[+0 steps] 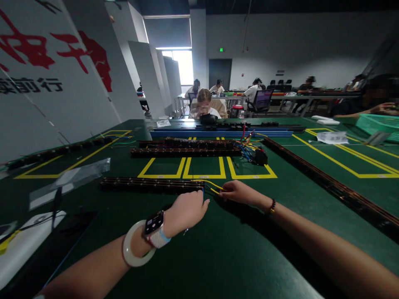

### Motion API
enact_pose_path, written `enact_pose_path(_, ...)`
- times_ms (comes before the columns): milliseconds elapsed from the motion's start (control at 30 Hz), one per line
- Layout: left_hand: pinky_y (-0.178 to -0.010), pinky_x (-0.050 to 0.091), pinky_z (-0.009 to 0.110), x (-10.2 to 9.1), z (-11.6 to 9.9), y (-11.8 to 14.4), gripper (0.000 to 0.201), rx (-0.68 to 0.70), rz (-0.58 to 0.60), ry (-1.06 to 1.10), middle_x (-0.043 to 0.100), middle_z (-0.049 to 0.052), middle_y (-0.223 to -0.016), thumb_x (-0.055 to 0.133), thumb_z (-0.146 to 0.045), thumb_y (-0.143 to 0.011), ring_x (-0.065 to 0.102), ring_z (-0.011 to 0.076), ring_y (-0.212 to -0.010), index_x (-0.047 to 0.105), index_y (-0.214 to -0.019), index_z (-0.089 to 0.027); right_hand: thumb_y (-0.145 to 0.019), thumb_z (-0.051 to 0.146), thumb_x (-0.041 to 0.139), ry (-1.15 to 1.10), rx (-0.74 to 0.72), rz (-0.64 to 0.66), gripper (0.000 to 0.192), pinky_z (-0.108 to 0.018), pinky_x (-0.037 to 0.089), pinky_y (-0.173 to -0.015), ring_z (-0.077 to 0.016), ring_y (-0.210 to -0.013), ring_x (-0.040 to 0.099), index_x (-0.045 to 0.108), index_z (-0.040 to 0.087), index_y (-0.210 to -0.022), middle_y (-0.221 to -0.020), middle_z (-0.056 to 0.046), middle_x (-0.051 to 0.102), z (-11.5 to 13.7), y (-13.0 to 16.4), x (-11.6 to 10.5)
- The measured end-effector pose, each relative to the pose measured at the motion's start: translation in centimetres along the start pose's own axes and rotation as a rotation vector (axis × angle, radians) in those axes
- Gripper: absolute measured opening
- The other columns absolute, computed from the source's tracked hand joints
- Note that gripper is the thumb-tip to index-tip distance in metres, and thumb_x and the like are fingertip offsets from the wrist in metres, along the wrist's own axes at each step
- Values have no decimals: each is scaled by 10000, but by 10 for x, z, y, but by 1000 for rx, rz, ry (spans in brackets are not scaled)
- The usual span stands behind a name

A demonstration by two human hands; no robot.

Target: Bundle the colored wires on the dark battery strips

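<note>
My left hand (pixel 187 209), with a smartwatch and a pale bangle on the wrist, is curled at the right end of a long dark terminal strip (pixel 149 184) lying on the green table. A thin blue wire seems pinched in its fingers. My right hand (pixel 238 192), with a bead bracelet at the wrist, holds a yellow wire (pixel 212 183) that runs from the strip's end. Both hands meet within a few centimetres of each other at that end.
More dark strips (pixel 183 152) lie across yellow-taped boxes (pixel 204 174) farther back, with loose coloured wires and a black part (pixel 260 157). A long strip (pixel 330 185) runs diagonally on the right. Plastic bags (pixel 68 180) lie left. A green basket (pixel 378 124) and other seated people are beyond.
</note>
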State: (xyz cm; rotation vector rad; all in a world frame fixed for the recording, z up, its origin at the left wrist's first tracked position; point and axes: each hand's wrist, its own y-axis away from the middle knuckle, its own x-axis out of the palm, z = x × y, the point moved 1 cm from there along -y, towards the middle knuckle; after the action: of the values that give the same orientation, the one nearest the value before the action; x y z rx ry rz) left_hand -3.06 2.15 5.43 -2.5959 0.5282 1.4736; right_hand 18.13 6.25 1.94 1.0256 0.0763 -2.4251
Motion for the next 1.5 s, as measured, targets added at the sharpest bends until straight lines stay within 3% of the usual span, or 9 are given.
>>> enact_pose_path(67, -588, 418, 296, -1, 1, -5, 293, -13, 166, 161, 590, 56, -695, 525, -451, -821, 536, 171, -568, 586, -857, -166, -846, 384, 547, -53, -5, 6, 274, -222, 327, -512, -108, -573, 512, 668, 139, -866, -721, -27, 648, 4, 2, 2)
enact_pose_path(167, -660, 471, 310, 4, 1, -12, 293, -97, 495, 603, 633, 68, -826, 555, -408, -810, 599, 168, -668, 556, -961, -156, -848, 366, 537, -68, 4, 7, 279, -220, 319, -498, -101, -549, 484, 670, 124, -885, -712, -25, 637, 6, 3, 6)
enact_pose_path(267, -837, 471, 364, 13, 0, -18, 257, -158, 608, 1002, 636, 96, -933, 541, -346, -830, 625, 181, -834, 552, -953, -121, -848, 309, 516, -24, -2, -3, 247, -220, 324, -502, -102, -553, 482, 672, 120, -877, -728, -25, 636, 8, 4, 8)
enact_pose_path(433, -1004, 369, 381, 31, 1, -22, 209, -191, 572, 1409, 636, 116, -1008, 453, -263, -898, 597, 180, -982, 575, -971, -109, -900, 304, 455, 78, -113, -79, 288, -248, 395, -644, -151, -711, 554, 682, 128, -913, -847, -68, 651, 23, 11, 4)
enact_pose_path(500, -1018, 356, 362, 35, -1, -21, 187, -195, 493, 1506, 631, 111, -1043, 432, -232, -914, 584, 172, -1019, 580, -965, -130, -933, 327, 407, 100, -152, -94, 343, -262, 405, -701, -163, -758, 559, 683, 125, -901, -880, -85, 641, 30, 13, 3)
enact_pose_path(667, -1008, 379, 368, 42, -8, -13, 160, -273, 341, 1573, 632, 102, -1028, 418, -177, -925, 586, 174, -1023, 572, -940, -136, -953, 320, 377, 142, -137, -66, 372, -259, 415, -683, -160, -746, 547, 681, 127, -857, -855, -86, 608, 35, 16, 9)
enact_pose_path(967, -982, 406, 352, 52, -9, -18, 195, -203, 297, 1734, 640, 109, -1025, 398, -163, -934, 609, 160, -957, 581, -968, -107, -910, 199, 468, 577, -87, -300, 239, -259, 396, -630, -162, -702, 555, 697, 154, -856, -819, -85, 608, 46, 23, 6)
enact_pose_path(1300, -680, 468, 273, 50, -7, -16, 194, -335, 254, 1593, 577, 25, -712, 375, -219, -940, 576, 117, -640, 503, -814, -144, -900, 215, 544, 597, -142, -488, 146, -238, 407, -686, -158, -790, 576, 674, 178, -954, -917, -66, 608, 1, -8, -12)
enact_pose_path(1500, -699, 468, 281, 51, -5, -18, 176, -315, 279, 1591, 569, 24, -732, 369, -215, -942, 578, 118, -654, 484, -827, -148, -894, 268, 564, 715, -160, -421, 159, -271, 392, -720, -182, -813, 568, 699, 186, -884, -839, -66, 623, -9, -23, -8)
